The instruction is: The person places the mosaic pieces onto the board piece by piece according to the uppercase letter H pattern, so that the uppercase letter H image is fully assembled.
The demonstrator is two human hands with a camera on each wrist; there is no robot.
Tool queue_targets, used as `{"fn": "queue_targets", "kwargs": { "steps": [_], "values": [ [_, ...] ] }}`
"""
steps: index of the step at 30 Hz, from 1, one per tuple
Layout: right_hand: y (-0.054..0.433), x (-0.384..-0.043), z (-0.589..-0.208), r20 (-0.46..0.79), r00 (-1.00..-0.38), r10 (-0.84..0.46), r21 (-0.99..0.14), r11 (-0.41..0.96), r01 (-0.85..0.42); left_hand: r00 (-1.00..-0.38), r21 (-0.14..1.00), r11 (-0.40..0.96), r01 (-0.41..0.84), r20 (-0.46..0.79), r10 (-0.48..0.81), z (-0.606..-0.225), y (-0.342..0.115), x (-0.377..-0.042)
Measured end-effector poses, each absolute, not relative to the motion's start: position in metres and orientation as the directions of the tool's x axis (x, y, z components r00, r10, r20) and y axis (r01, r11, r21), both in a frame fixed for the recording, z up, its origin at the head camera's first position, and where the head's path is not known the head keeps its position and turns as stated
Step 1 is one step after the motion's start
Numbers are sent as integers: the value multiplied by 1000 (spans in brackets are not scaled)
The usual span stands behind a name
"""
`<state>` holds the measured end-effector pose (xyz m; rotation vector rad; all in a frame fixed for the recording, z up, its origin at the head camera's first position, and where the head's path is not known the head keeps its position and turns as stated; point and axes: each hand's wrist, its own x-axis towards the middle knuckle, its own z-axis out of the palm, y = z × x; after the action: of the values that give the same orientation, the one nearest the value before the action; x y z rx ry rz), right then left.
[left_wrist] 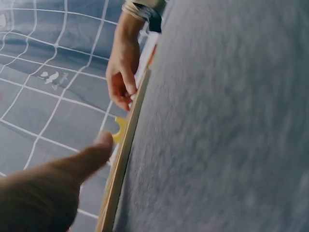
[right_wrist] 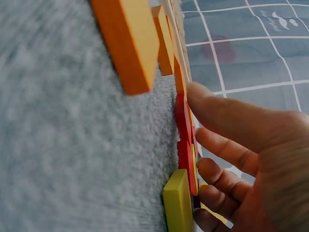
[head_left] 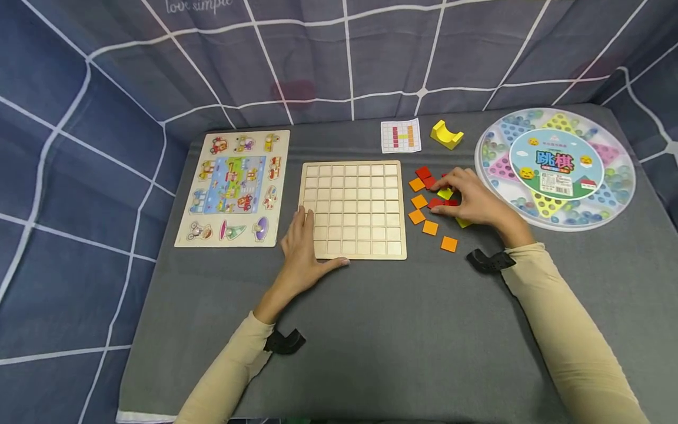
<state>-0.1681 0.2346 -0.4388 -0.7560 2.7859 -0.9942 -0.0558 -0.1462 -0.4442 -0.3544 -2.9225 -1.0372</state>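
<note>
A square wooden board (head_left: 357,207) with a grid of shallow recesses lies in the middle of the table. My left hand (head_left: 303,250) rests at its near left corner, fingers along the left side and thumb stretched at the near edge. Right of the board is a loose cluster of small square tiles: orange tiles (head_left: 449,244), red tiles (head_left: 423,172) and yellow tiles (head_left: 463,222). Over this cluster my right hand (head_left: 471,197) reaches in, thumb and fingers apart, fingertips at the red tiles. In the right wrist view a yellow tile (right_wrist: 177,200) stands out below the fingertips.
At the left lies a wooden picture puzzle (head_left: 283,176). Behind the board are a small grid card (head_left: 401,136) with a red and orange pattern and a curved yellow block (head_left: 446,135). A round board-game box (head_left: 556,162) sits at the right, close to my right forearm.
</note>
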Motion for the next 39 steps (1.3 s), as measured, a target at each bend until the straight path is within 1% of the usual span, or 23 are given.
{"fn": "queue_targets", "kwargs": {
  "steps": [4, 8, 12, 17, 26, 39],
  "values": [
    [237, -169, -443, 93, -871, -483, -615, 660, -432, -972, 598, 767, 233, 160, 170, -451, -145, -54],
    [238, -170, -447, 94, -870, -484, -605, 666, -436, -978, 583, 788, 197, 168, 119, -456, -145, -54],
    [238, -169, -448, 76, -878, -472, -616, 670, -414, -980, 571, 802, 177, 176, 91, -458, -147, -54],
    [237, -170, -451, 63, -882, -467, -628, 668, -399, -978, 561, 807, 184, 187, 93, -460, -148, -53],
    [239, -168, -452, 86, -877, -473, -635, 652, -414, -973, 554, 807, 204, 206, 104, -459, -147, -55],
    [239, -169, -453, 84, -882, -464, -648, 647, -403, -971, 553, 806, 212, 215, 108, -461, -146, -54]
  ]
}}
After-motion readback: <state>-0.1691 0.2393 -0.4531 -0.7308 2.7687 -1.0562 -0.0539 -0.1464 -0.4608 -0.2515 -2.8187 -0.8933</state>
